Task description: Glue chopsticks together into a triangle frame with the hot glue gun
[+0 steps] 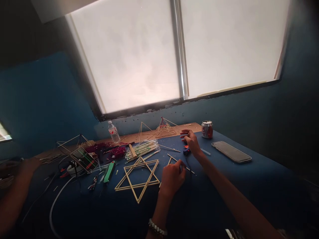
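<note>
My left hand [173,176], with a beaded bracelet at the wrist, is closed with its fingers curled over thin wooden sticks [170,160]. The stick ends poke out past the fingers at an angle; the grip itself is partly hidden. Farther forward, my right hand [190,141] has its fingers stretched out and apart. Just below those fingers lies a small blue and orange tool [186,150] with a dark cord, perhaps a glue gun. Left of my left hand, a six-pointed star of wooden sticks [145,182] rests flat on the blue table top.
Stick pyramids [165,129] stand at the back beside a water bottle [113,132]. A bag of sticks [143,148], a green cutter [109,172] and burgundy yarn [117,152] lie left. A can [207,129] and phone [231,151] sit right. Another person's arm [21,186] reaches in.
</note>
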{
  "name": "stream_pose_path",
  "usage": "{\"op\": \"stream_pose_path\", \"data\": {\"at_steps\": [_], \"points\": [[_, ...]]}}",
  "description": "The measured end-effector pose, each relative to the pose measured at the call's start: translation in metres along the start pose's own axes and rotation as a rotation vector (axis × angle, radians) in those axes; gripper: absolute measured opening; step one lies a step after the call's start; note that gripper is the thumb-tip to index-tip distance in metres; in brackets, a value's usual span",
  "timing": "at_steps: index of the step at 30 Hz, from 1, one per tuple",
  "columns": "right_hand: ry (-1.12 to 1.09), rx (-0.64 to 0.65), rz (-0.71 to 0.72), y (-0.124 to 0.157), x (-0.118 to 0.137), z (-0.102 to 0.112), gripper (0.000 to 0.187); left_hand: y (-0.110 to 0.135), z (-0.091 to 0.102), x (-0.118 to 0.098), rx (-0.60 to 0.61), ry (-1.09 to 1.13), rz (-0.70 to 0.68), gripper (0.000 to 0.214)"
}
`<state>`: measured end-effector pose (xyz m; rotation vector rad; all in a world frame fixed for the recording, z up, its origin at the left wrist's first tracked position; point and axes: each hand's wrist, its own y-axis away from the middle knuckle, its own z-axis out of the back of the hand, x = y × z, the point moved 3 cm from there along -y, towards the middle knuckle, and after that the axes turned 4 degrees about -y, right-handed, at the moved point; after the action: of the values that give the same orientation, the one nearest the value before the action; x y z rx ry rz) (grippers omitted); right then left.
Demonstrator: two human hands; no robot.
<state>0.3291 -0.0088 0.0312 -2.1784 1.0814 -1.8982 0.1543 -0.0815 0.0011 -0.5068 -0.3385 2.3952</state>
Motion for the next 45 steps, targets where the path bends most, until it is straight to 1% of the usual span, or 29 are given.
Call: {"op": "stream_pose_path", "data": {"at_steps": [4, 6, 11, 18, 19, 20, 22, 24, 26, 28, 30, 34, 38, 41, 42, 44, 45], "points": [[0.083, 0.015, 0.041, 0.001, 0.001, 0.0, 0.024, -0.001, 0.0, -0.001, 0.016, -0.018, 0.01, 0.024], [0.13, 0.01, 0.057, 0.001, 0.0, 0.0, 0.02, -0.001, 0.0, -0.001, 0.016, -0.025, 0.0, 0.024], [0.27, -0.013, 0.077, 0.003, -0.001, 0.001, 0.02, -0.001, 0.001, -0.002, 0.024, -0.029, -0.007, 0.025], [0.344, -0.004, 0.082, 0.006, -0.002, 0.003, 0.022, 0.0, 0.003, -0.003, 0.04, -0.016, 0.011, 0.024], [0.387, 0.019, 0.08, 0.005, -0.003, 0.002, 0.022, 0.0, 0.004, -0.004, 0.048, -0.014, 0.018, 0.023], [0.481, 0.066, 0.081, 0.005, -0.005, 0.0, 0.023, 0.0, 0.004, -0.004, 0.052, -0.012, 0.025, 0.023], [0.757, 0.212, 0.08, 0.002, -0.009, -0.009, 0.028, -0.001, 0.004, -0.004, 0.053, -0.01, 0.029, 0.023], [1.007, 0.36, 0.062, -0.004, -0.015, -0.02, 0.028, -0.001, 0.004, -0.003, 0.051, -0.009, 0.023, 0.021], [1.111, 0.447, 0.015, -0.013, -0.022, -0.03, 0.017, -0.002, 0.002, -0.002, 0.046, -0.003, 0.009, 0.02], [1.163, 0.499, -0.046, -0.023, -0.028, -0.039, 0.004, -0.002, 0.001, -0.001, 0.037, 0.006, -0.005, 0.02], [1.207, 0.538, -0.099, -0.031, -0.035, -0.043, 0.009, -0.002, 0.001, 0.0, 0.027, 0.011, -0.007, 0.021], [1.205, 0.581, -0.131, -0.033, -0.042, -0.042, 0.01, -0.001, 0.001, 0.001, 0.043, 0.013, 0.015, 0.022], [1.103, 0.567, -0.124, -0.026, -0.043, -0.036, 0.018, -0.001, 0.001, 0.001, 0.043, 0.021, 0.013, 0.023], [0.948, 0.491, -0.092, -0.025, -0.038, -0.033, 0.019, -0.002, 0.0, 0.001, 0.025, 0.034, 0.006, 0.023], [0.877, 0.452, -0.072, -0.026, -0.035, -0.033, 0.017, -0.002, 0.0, 0.001, 0.022, 0.04, 0.005, 0.023], [0.709, 0.365, -0.035, -0.031, -0.028, -0.032, 0.005, -0.002, 0.0, 0.001, 0.018, 0.049, 0.005, 0.022], [0.616, 0.322, -0.025, -0.033, -0.025, -0.031, 0.004, -0.002, 0.0, 0.001, 0.014, 0.05, 0.005, 0.022]]}}
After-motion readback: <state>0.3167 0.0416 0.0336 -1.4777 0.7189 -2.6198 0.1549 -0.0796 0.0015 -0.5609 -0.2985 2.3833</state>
